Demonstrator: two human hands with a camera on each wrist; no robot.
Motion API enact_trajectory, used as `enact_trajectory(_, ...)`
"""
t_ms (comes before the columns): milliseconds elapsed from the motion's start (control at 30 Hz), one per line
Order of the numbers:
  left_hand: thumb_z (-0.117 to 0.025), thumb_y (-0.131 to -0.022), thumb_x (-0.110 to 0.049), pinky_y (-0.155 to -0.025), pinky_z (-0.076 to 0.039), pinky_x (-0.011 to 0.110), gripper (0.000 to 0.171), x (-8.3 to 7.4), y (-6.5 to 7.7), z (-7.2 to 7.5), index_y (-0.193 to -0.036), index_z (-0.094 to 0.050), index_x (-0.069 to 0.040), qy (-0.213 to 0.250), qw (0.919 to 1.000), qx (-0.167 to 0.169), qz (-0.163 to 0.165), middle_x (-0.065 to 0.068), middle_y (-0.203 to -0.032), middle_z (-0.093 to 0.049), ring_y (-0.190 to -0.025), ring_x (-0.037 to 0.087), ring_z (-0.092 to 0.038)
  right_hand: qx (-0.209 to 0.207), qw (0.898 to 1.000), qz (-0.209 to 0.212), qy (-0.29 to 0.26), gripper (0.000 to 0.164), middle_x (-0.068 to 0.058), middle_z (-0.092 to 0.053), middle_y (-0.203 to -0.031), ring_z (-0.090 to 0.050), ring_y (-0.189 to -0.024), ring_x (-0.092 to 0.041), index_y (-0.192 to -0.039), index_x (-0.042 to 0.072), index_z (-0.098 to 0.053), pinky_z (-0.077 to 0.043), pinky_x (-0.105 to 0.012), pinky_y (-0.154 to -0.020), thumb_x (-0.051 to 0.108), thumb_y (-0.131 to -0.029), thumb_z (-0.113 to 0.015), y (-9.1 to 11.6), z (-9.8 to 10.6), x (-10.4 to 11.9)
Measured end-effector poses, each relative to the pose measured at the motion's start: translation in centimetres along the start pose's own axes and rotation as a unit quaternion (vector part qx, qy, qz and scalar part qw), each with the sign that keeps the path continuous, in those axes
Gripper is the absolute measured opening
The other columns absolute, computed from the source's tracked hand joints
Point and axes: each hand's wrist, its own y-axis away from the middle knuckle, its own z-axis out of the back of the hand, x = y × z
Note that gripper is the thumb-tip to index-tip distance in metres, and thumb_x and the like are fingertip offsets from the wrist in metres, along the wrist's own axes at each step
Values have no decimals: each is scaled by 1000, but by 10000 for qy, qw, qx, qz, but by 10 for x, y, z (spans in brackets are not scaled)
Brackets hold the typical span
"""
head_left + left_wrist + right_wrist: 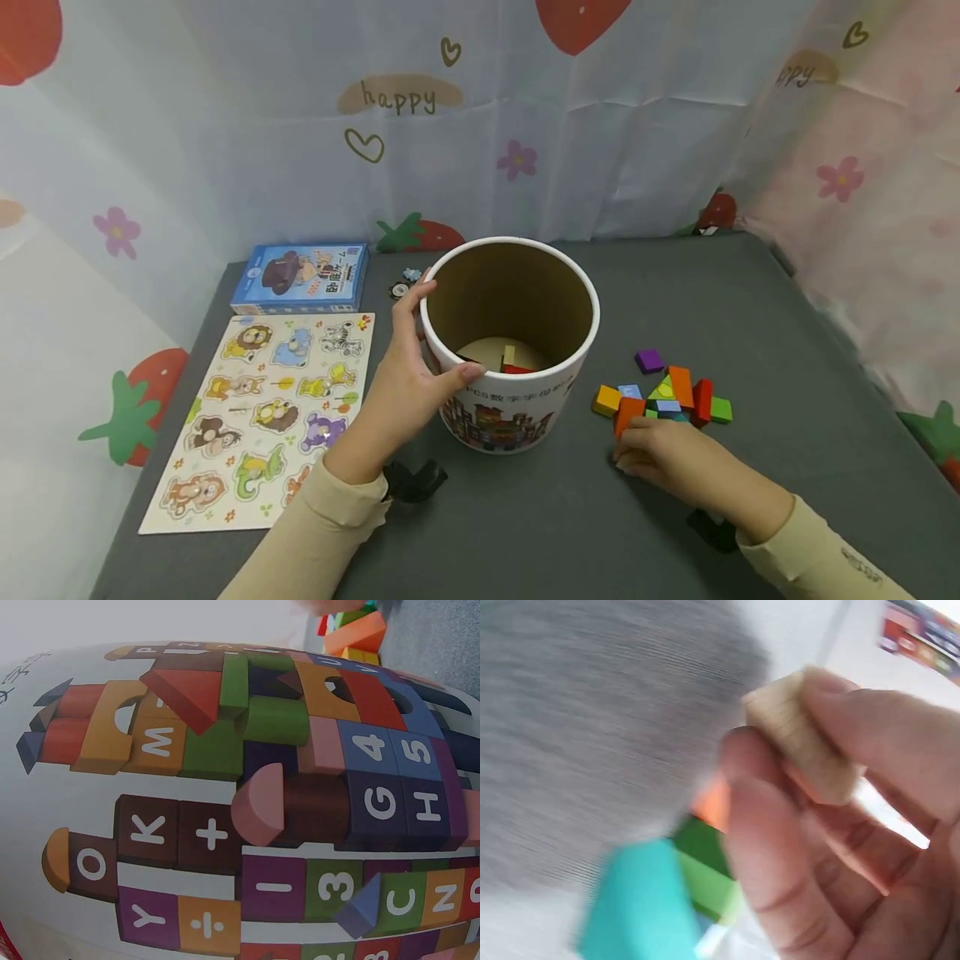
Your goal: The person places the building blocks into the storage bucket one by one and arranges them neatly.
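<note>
A white bucket [517, 417] printed with toy-block pictures stands upright on the grey table, a few blocks [512, 360] on its floor. My left hand [401, 387] holds the bucket's left side, thumb at the rim. The bucket's printed wall [217, 757] fills most of the left wrist view. Between thumb and fingers, my right hand [660, 454] pinches a plain wooden block [799, 735]; in the head view that block is hidden. Just beyond this hand lies a pile of coloured blocks [681, 387], partly covered by it.
On the left lies an animal puzzle board [251, 400], with a blue box [303, 279] behind it. Small trinkets [401, 289] sit behind the bucket's left side. A printed curtain [480, 150] hangs along the table's back edge.
</note>
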Motion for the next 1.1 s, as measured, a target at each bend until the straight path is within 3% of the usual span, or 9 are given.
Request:
enact_trajectory(167,-70,-71,-66,-90,-45,50,102,-1,1,0,-147,-7,-41,1,10000,1,-22,-18,-154,-12,-126,24,-41,-1224,9917,185,336,26,14,-52,-83,-48,-68,1,-93,19,-68,-47,-22,-59,6,-76,-81,-14,34,13)
enact_trajectory(333,-68,-69,-70,-91,-45,48,104,0,0,-1,-148,-9,-37,13,9999,-25,-107,-25,-154,-7,-127,23,-41,-3031,9517,-185,454,25,8,-54,-91,-45,-68,-2,-100,16,-70,-40,-17,-58,4,-80,-77,-33,80,35)
enact_trajectory(433,-68,-68,-71,-92,-44,47,105,0,-1,-1,-148,-9,-37,21,9999,-45,-98,-24,-153,-9,-127,22,-41,-3566,9342,45,45,25,5,-55,-94,-46,-70,-4,-102,13,-70,-40,-15,-62,0,-80,-75,-49,99,51)
enact_trajectory(500,-69,-68,-71,-92,-44,46,104,0,0,-1,-148,-9,-37,21,9999,-53,-83,-24,-153,-10,-126,20,-42,-3515,9352,408,-114,27,5,-56,-95,-47,-73,-5,-103,13,-70,-41,-17,-64,0,-80,-75,-62,106,61)
enact_trajectory(600,-68,-69,-70,-92,-45,46,103,0,0,-1,-147,-9,-39,2,9999,-59,-81,-24,-154,-8,-125,18,-42,-3012,9497,852,29,28,6,-56,-92,-48,-72,-7,-104,14,-70,-42,-20,-62,2,-79,-77,-83,110,75)
enact_trajectory(733,-66,-69,-72,-92,-44,48,102,0,1,-1,-147,-10,-39,-104,9999,-69,-87,-25,-154,-6,-126,24,-43,-1966,9748,947,456,26,8,-57,-92,-49,-69,-7,-105,16,-70,-43,-23,-58,8,-81,-77,-104,111,88)
enact_trajectory(833,-66,-69,-73,-92,-43,49,100,0,2,-1,-147,-10,-40,-168,9998,-88,-74,-25,-154,-6,-127,28,-43,-1445,9840,898,532,23,8,-61,-96,-52,-67,-6,-104,17,-70,-45,-25,-58,11,-83,-76,-110,111,93)
enact_trajectory(933,-66,-70,-72,-93,-43,49,99,0,2,-1,-146,-11,-41,-163,9998,-103,-88,-25,-154,-6,-128,29,-42,-1535,9820,988,480,20,8,-62,-99,-55,-71,-6,-102,19,-70,-46,-26,-60,12,-83,-75,-109,109,91)
enact_trajectory(1100,-66,-69,-72,-95,-42,48,100,1,1,0,-146,-11,-40,-183,9996,-145,-177,-25,-154,-6,-131,27,-39,-2525,9588,1218,455,21,3,-57,-97,-50,-86,-12,-95,16,-71,-41,-27,-68,2,-81,-74,-96,108,69)
